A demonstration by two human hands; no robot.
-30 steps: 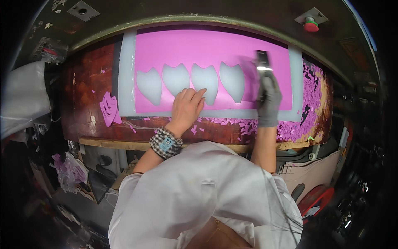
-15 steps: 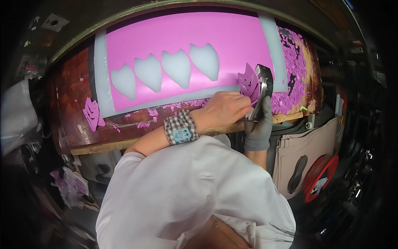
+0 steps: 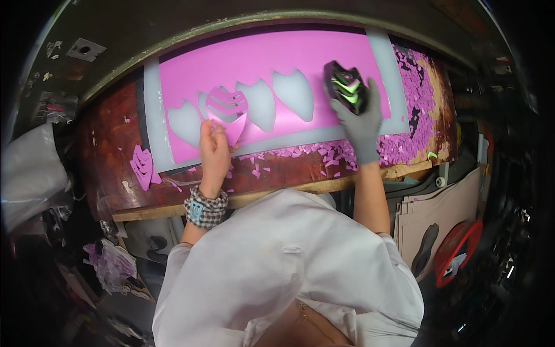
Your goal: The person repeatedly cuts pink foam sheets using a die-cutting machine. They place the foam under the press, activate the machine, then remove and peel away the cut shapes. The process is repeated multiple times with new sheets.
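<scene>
Flanking the pink sheet (image 3: 266, 52): scraps (image 3: 423, 95), cut pieces (image 3: 143, 169).

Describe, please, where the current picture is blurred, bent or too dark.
Head view: the die in the right hand looks slightly smeared, and the pink piece in the left hand a little soft; head view: the table's front edge curves with the fisheye distortion; head view: the corners go black, and much at the far right is too dark to identify.
</scene>
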